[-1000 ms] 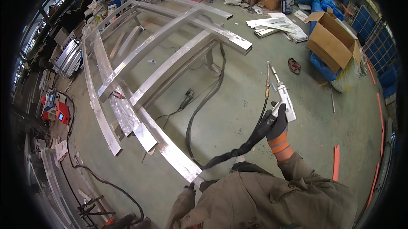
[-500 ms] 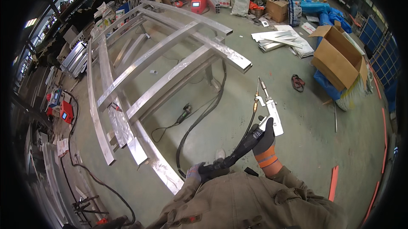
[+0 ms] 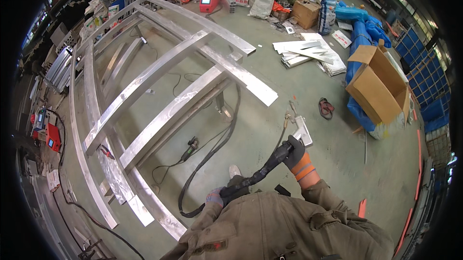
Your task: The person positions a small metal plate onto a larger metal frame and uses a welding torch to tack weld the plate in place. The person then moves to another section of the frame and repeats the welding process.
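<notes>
Both hands point(image 3: 294, 150) seemingly grip torch point(image 3: 285, 127).

Open brown cardboard box point(image 3: 376, 84) at right, on blue sacks. Smaller brown box point(image 3: 306, 14) and white sacks point(image 3: 263, 0) up top. Red machine w/ small screen point(image 3: 209, 1) top centre.

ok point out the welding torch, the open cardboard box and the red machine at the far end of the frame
welding torch point(image 3: 281, 154), head view, on the black handle just below the right hand's grip
open cardboard box point(image 3: 372, 86), head view, on its brown side wall
red machine point(image 3: 209, 1), head view, on its red front face
</notes>
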Available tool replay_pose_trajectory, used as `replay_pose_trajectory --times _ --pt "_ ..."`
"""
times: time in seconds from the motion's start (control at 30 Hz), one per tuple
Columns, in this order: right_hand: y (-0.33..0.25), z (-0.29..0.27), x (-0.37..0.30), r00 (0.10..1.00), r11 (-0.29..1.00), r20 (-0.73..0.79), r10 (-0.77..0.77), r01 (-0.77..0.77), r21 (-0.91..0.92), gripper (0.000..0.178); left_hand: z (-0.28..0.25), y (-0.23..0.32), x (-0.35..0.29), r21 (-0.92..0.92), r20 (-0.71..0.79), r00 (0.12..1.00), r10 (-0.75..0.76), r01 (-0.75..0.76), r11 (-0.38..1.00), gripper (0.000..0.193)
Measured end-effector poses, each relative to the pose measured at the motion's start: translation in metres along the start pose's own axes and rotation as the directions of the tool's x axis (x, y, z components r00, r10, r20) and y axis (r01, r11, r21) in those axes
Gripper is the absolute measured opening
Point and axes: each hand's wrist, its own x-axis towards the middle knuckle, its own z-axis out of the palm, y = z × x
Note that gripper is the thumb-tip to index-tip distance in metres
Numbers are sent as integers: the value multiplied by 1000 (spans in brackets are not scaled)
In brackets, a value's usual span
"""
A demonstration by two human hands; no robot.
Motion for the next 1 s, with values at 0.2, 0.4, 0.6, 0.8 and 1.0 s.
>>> replay_pose_trajectory --times 0.2,0.4,0.6,0.8,1.0 --pt "-9 85 127 987 969 -122 103 -72 235 15 -26 -1 81 -160 -129 987 99 -120 980 70" --pt "-4 136 215 976 961 -35 215 -204 189 29 -77 42 137 -293 -76 996 -48 24 956 94" --pt "43 161 306 946 938 25 322 -322 131 33 -109 109 197 -264 -125 992 -33 -1 964 90" --pt "76 179 445 841 840 84 534 -539 60 35 -103 142 238 95 -514 855 -73 142 985 84" --pt "111 234 581 834 818 -13 552 -544 -184 37 -34 126 211 -306 -559 674 -482 373 876 72"
